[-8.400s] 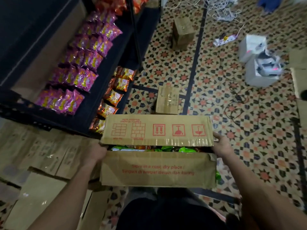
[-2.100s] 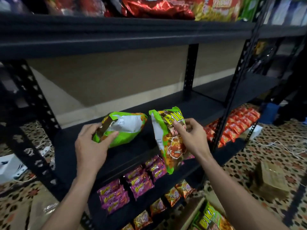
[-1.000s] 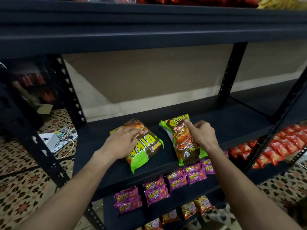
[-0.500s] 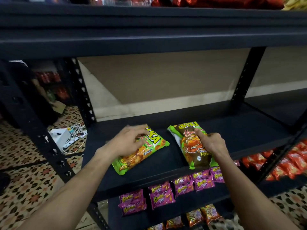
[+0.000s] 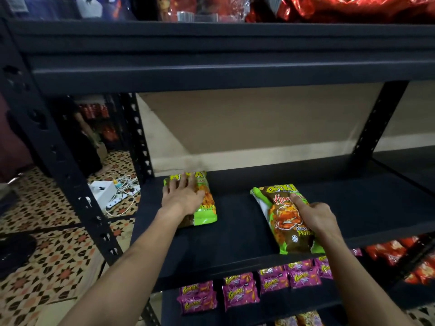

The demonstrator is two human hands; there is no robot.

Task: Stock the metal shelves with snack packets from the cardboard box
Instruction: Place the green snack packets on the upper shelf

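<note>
Two green and brown snack packets lie flat on the dark metal shelf (image 5: 235,234). My left hand (image 5: 182,196) rests flat with straight, spread fingers on the left packet (image 5: 206,208), which sits near the shelf's rear left corner. The right packet (image 5: 282,215) lies nearer the front edge. My right hand (image 5: 314,216) holds it at its right side, index finger stretched out on top and the other fingers curled at the edge. The cardboard box is out of view.
Purple packets (image 5: 237,294) fill the shelf below, with red packets (image 5: 386,252) to their right. Red foil bags (image 5: 353,8) sit on the shelf above. A perforated upright post (image 5: 63,158) stands left. A white box and power strip (image 5: 104,191) lie on the tiled floor.
My left hand has slid its packet left and back toward the rear corner and turned it straight. The right packet has settled flat under my right hand.
</note>
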